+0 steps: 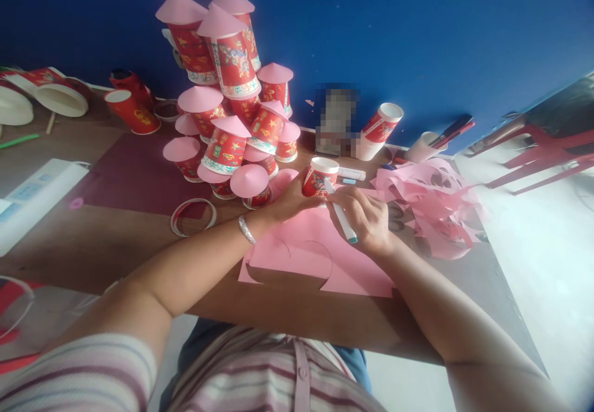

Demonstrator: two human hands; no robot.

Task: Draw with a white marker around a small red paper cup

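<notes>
My left hand (294, 200) is wrapped round the side of a red paper cup (314, 183), which stands over pink paper (297, 254). In my right hand (364, 214) is a white marker (344, 223) with a teal end; its upper end points at the cup's right side. Whether the tip touches the cup I cannot tell. Cut curves and outlines show in the pink paper under my hands. To the left rise stacked red paper cups (227, 149), many topped with pink paper cones (220, 22).
Pink paper scraps (431, 201) are heaped at the right. Behind my hands lie a marker (351, 173) and a taller cup stack (381, 130). A tape roll (193, 217) and a white power strip (39, 205) are on the left. A blue wall (417, 41) bounds the back.
</notes>
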